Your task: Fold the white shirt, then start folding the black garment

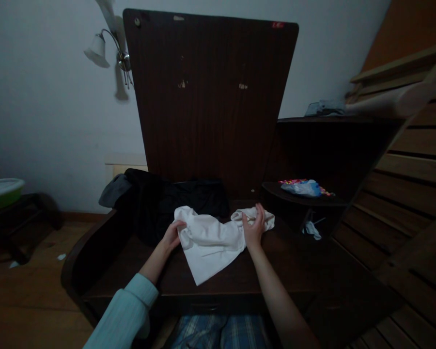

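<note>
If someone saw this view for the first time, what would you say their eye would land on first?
Probably the white cloth, bright against the dark desk, with the left hand at one end and the right hand at the other. Next might come the tall dark panel rising behind it, then the wall lamp at the panel's upper left.

Cloth (210,237) between the left hand (172,235) and the right hand (253,229): plain white. Desk (236,281) beneath both hands: dark brown. Clothes (192,194) beyond the left hand: black and grey. Sleeve (125,310) behind the left hand: pale blue-green. Trousers (243,332), nearer than both hands: blue plaid with pale lines. Board (210,126) beyond both hands: dark brown, with pale patches (243,86) and a red mark (278,24). Packet (303,188), beyond and right of the right hand: white and blue. Basin (3,200), far left of the left hand: green, with a whitish rim.
</note>
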A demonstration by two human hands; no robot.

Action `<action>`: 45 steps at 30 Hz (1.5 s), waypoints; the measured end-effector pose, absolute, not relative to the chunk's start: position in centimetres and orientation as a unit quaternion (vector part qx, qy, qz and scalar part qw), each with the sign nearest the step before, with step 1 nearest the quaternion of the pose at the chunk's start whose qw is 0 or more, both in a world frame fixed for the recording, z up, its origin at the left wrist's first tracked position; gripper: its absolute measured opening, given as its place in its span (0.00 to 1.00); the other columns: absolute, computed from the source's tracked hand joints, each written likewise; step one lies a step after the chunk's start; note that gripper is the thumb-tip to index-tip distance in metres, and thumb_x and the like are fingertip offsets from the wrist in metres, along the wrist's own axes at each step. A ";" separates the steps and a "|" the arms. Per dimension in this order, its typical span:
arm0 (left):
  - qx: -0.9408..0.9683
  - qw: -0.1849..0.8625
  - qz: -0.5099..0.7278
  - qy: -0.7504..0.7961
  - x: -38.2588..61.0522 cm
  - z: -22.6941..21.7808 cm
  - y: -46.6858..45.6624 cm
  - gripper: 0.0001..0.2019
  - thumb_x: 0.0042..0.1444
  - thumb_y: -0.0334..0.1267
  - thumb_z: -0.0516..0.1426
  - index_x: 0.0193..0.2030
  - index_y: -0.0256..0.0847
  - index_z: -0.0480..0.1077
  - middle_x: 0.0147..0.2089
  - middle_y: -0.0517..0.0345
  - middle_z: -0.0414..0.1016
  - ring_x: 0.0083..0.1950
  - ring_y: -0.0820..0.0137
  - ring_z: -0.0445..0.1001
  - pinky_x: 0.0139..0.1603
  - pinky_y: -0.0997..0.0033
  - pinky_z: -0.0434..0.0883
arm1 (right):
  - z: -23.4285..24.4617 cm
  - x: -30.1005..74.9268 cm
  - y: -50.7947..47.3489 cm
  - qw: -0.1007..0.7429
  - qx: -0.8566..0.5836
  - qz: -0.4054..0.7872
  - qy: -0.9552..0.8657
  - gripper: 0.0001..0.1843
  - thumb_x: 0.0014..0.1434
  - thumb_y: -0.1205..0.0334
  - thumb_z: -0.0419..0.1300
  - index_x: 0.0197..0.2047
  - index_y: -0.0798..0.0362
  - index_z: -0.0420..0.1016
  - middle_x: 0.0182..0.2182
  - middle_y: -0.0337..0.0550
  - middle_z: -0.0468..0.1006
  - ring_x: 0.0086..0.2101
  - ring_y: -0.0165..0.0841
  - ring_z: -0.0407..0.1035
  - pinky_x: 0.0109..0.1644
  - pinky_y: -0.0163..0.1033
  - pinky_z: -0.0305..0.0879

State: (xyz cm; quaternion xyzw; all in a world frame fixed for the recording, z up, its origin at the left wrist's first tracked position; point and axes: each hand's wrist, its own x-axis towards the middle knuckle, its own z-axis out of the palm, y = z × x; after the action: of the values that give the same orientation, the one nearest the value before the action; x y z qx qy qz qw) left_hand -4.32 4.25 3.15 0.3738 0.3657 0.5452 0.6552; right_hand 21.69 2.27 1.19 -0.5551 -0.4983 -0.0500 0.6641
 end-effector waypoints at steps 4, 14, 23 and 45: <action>0.321 0.699 0.537 0.348 -4.0 3.6 3.9 0.07 0.43 0.27 0.55 0.30 0.34 0.71 0.26 0.55 0.76 0.28 0.68 0.75 0.36 0.69 0.72 | 1.0 19.2 1.5 0.538 -0.468 0.063 -0.698 0.18 0.46 0.54 0.61 0.40 0.51 0.68 0.36 0.45 0.72 0.38 0.36 0.66 0.44 0.43 0.62; 0.261 0.711 0.559 0.337 -4.0 3.5 4.5 0.07 0.47 0.29 0.56 0.35 0.33 0.71 0.27 0.55 0.77 0.29 0.68 0.76 0.36 0.70 0.73 | 0.5 18.6 1.6 0.419 -0.394 0.247 -0.780 0.23 0.34 0.55 0.69 0.35 0.52 0.70 0.39 0.44 0.72 0.42 0.36 0.66 0.48 0.42 0.60; 0.318 0.652 0.579 0.372 -4.5 2.2 5.3 0.10 0.36 0.24 0.53 0.29 0.35 0.70 0.21 0.60 0.73 0.24 0.71 0.72 0.26 0.76 0.70 | -0.1 18.6 2.4 0.478 -0.412 0.331 -0.701 0.12 0.46 0.53 0.59 0.24 0.53 0.69 0.34 0.43 0.75 0.38 0.35 0.68 0.45 0.40 0.61; 0.387 0.788 0.395 0.270 -5.3 3.5 3.7 0.14 0.43 0.44 0.57 0.28 0.31 0.71 0.26 0.51 0.75 0.29 0.64 0.73 0.34 0.68 0.67 | -0.9 23.0 5.1 0.790 -0.472 0.302 -0.250 0.18 0.38 0.45 0.56 0.26 0.52 0.65 0.21 0.35 0.69 0.29 0.32 0.67 0.32 0.36 0.64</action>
State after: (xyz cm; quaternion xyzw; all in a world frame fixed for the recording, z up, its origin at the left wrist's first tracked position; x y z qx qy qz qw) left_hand -5.29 3.73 3.55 0.3870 0.2703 0.3950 0.7882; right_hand 22.97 5.08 -0.92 -0.4720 -0.2499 0.3020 0.7896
